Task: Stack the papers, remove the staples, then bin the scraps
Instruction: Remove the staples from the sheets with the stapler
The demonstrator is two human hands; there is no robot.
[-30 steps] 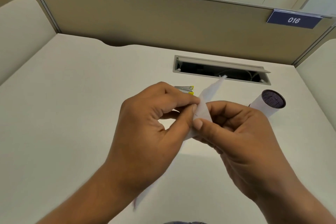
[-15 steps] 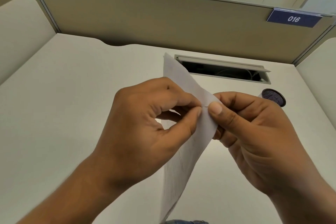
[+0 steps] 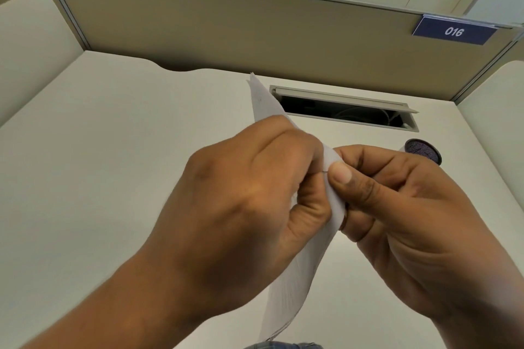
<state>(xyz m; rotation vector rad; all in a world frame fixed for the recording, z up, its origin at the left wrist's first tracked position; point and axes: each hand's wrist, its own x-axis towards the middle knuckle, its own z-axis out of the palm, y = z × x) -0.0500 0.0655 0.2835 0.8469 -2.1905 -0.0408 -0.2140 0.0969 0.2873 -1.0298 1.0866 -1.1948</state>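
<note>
Where the papers are: your thin white stapled paper sheets [image 3: 295,278] hang edge-on above the pale desk [image 3: 113,150], between both hands.
Left hand [image 3: 241,207]: fingers curled, pinching the sheets beside the small metal staple [image 3: 324,170].
Right hand [image 3: 397,207]: thumb and forefinger pinch opposite; pry with your nail and avoid tearing.
Half a second on: left knuckles hide more paper.
</note>
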